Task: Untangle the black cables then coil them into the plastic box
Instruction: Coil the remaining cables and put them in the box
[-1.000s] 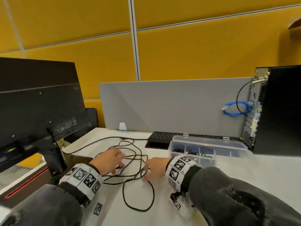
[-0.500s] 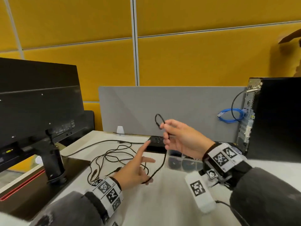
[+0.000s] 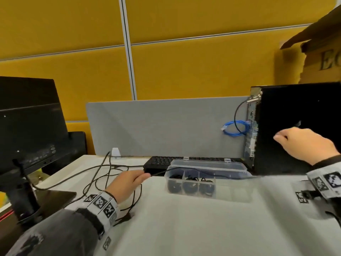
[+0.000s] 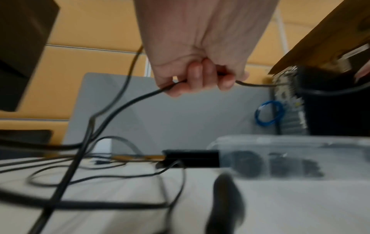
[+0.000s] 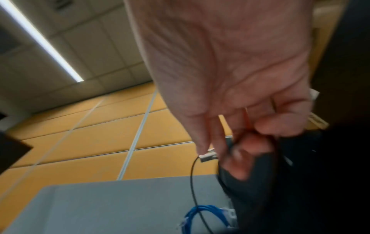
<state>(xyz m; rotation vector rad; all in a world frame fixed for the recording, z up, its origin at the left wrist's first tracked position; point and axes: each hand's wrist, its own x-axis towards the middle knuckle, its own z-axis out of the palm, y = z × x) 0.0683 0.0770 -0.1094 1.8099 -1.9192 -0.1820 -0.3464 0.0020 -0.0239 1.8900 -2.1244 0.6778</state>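
A tangle of black cables (image 3: 103,174) lies on the white desk at the left. My left hand (image 3: 129,182) grips one black cable (image 3: 160,172) just above the desk; in the left wrist view the fingers (image 4: 200,79) are curled round that cable (image 4: 130,101). From there it stretches right over the clear plastic box (image 3: 208,164). My right hand (image 3: 299,141) is raised in front of the tower, and its fingertips (image 5: 240,150) pinch a dark strand, blurred. Three of the box's compartments hold coiled black cables (image 3: 188,185).
A black PC tower (image 3: 295,111) stands at the right with a blue cable (image 3: 236,128) at its back and a cardboard box (image 3: 323,58) on top. A keyboard (image 3: 158,161) lies behind the plastic box. The monitor (image 3: 27,126) and its stand base (image 3: 46,198) are at the left, a grey divider (image 3: 166,126) behind.
My right hand has swung from the middle out to the right, up in front of the tower, drawing the cable across the box. My left hand went from open to gripping the cable.
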